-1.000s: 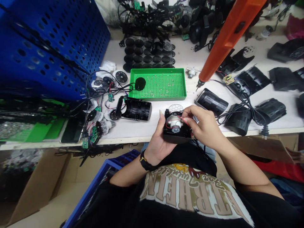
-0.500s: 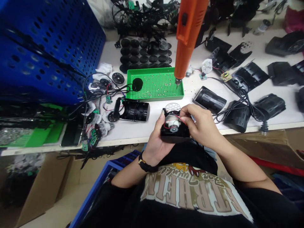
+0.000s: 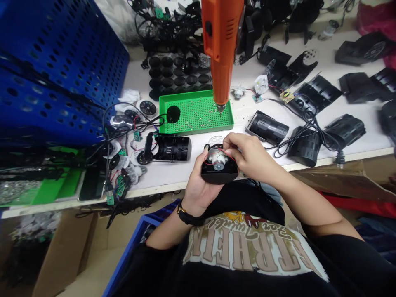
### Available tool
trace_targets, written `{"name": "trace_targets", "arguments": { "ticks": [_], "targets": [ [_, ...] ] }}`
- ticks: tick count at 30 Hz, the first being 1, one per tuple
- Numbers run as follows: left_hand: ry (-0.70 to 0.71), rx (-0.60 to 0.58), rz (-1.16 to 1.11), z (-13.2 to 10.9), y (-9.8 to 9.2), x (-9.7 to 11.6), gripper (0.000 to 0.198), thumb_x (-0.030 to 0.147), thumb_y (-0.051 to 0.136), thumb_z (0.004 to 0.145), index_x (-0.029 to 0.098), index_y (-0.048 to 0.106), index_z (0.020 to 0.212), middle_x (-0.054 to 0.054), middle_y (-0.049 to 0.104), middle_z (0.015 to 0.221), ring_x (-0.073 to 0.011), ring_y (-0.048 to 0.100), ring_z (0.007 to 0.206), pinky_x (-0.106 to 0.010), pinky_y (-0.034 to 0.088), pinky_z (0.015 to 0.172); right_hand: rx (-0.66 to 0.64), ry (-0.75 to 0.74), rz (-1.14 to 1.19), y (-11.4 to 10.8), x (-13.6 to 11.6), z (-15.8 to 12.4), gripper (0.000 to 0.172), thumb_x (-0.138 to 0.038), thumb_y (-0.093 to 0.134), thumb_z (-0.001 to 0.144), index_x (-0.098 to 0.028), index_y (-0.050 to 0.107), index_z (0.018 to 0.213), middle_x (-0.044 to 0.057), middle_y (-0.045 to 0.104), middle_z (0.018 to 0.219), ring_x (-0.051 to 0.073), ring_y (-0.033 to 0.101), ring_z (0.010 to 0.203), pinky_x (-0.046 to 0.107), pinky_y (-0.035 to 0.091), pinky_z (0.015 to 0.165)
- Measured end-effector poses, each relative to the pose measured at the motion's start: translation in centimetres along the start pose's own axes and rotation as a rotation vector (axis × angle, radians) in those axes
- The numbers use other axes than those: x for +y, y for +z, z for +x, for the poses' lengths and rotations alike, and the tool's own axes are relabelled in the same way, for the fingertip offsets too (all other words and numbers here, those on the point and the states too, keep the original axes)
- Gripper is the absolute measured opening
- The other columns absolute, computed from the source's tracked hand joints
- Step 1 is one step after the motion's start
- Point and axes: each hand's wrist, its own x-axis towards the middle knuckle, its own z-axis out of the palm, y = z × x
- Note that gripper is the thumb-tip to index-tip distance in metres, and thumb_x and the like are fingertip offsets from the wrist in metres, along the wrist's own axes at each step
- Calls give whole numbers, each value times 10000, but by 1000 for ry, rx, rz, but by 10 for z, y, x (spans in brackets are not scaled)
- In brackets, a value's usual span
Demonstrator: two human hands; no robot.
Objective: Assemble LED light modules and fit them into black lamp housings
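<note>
My left hand [image 3: 200,185] is wrapped round a black plastic housing [image 3: 219,176], held up at the table's front edge. Inside it sits a white motor-like part [image 3: 218,161] with a clear round end, and thin red and black wires loop over it. The fingertips of my right hand [image 3: 244,154] are pinched together on the red wire [image 3: 228,155] at the housing's far right side. A clear honeycomb-patterned disc [image 3: 216,141] shows just behind the housing.
An orange electric screwdriver [image 3: 221,62] hangs over a green tray [image 3: 194,131] of small screws. Black housings [image 3: 270,128] with cables lie to the right, another housing [image 3: 173,147] to the left. A blue perforated crate [image 3: 68,62] stands at the left. Black round caps [image 3: 179,74] sit in rows behind.
The view has shifted slightly, so the table's things and the screwdriver sit differently in the picture. Both hands keep the same hold on the housing and wire.
</note>
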Motion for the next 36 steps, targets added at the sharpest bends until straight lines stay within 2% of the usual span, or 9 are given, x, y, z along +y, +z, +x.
{"name": "trace_targets", "arguments": {
  "ticks": [6,10,14,26,36],
  "targets": [
    [17,-26,10,-2,-3,-2,446,372,361,1117,147,716,968,-50,779,929,-174,739,899,-411,548,1081,67,-116,-71,-1,-1,0,145,-90,497,876,-218,491,808,43,599,813,199,530,822,319,377,760],
    [18,-42,-6,-1,-4,-3,505,473,342,1118,143,719,1060,-69,795,1025,-202,754,1014,-420,554,1083,84,-118,-28,-2,0,0,139,-90,519,869,-213,513,805,27,601,789,181,542,780,308,390,744],
    [12,-52,-32,-1,-3,-3,496,491,359,1113,154,718,1058,-65,799,1029,-200,756,1012,-432,547,1098,133,-123,7,0,2,-1,122,-107,530,878,-207,540,808,23,615,784,171,553,761,300,398,734],
    [5,-36,-27,1,-5,-4,454,475,406,1104,145,715,1058,-73,784,1050,-204,736,1036,-441,495,1149,82,-68,26,4,6,1,97,-126,536,865,-206,552,812,33,640,802,178,571,775,305,404,747],
    [18,5,-16,0,-2,-4,342,362,453,1087,158,715,1008,-45,782,956,-178,739,914,-414,547,1073,47,-58,5,0,2,2,122,-104,518,867,-212,530,811,31,621,805,180,557,785,305,396,760]
  ]
}}
